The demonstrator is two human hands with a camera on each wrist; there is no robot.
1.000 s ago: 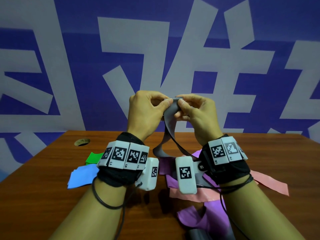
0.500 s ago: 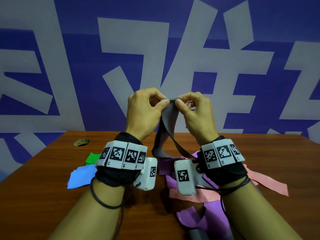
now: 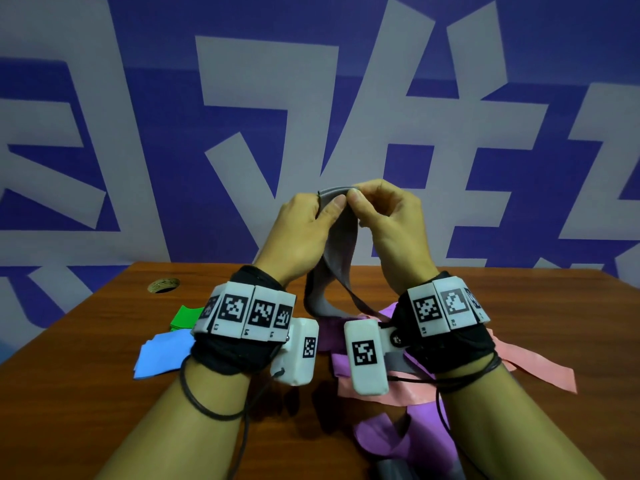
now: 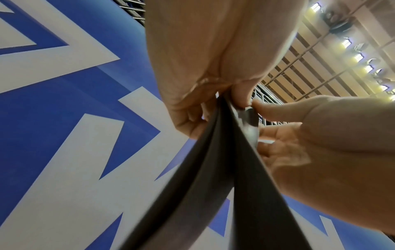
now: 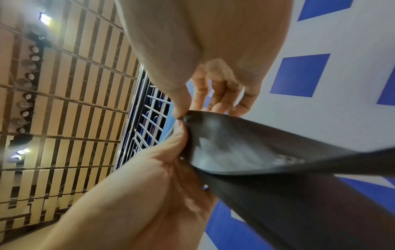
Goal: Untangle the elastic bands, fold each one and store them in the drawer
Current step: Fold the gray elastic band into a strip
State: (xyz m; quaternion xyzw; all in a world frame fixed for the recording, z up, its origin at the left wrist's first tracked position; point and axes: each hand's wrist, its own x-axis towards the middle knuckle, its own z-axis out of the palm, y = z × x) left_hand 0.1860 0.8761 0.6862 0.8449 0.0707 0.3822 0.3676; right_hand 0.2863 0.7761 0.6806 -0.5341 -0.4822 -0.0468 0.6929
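Note:
I hold a grey elastic band (image 3: 341, 233) up in front of the wall, above the wooden table (image 3: 104, 375). My left hand (image 3: 304, 230) and my right hand (image 3: 391, 216) both pinch its top edge, thumbs nearly touching. The band hangs down in two strands between my wrists. In the left wrist view the grey band (image 4: 213, 169) runs dark from the pinch toward the camera. In the right wrist view the grey band (image 5: 245, 148) spreads wide below the pinching fingers (image 5: 181, 108). Purple bands (image 3: 408, 441) and a pink band (image 3: 540, 368) lie tangled on the table under my right wrist.
A folded blue band (image 3: 162, 355) and a folded green band (image 3: 185, 317) lie on the table at the left. A round cable hole (image 3: 163, 285) sits near the far left edge. A blue and white wall stands behind the table. No drawer is in view.
Both hands have risen slightly with the grey band. The pinch points have drawn closer together at the top edge, and the band now hangs in a tighter loop.

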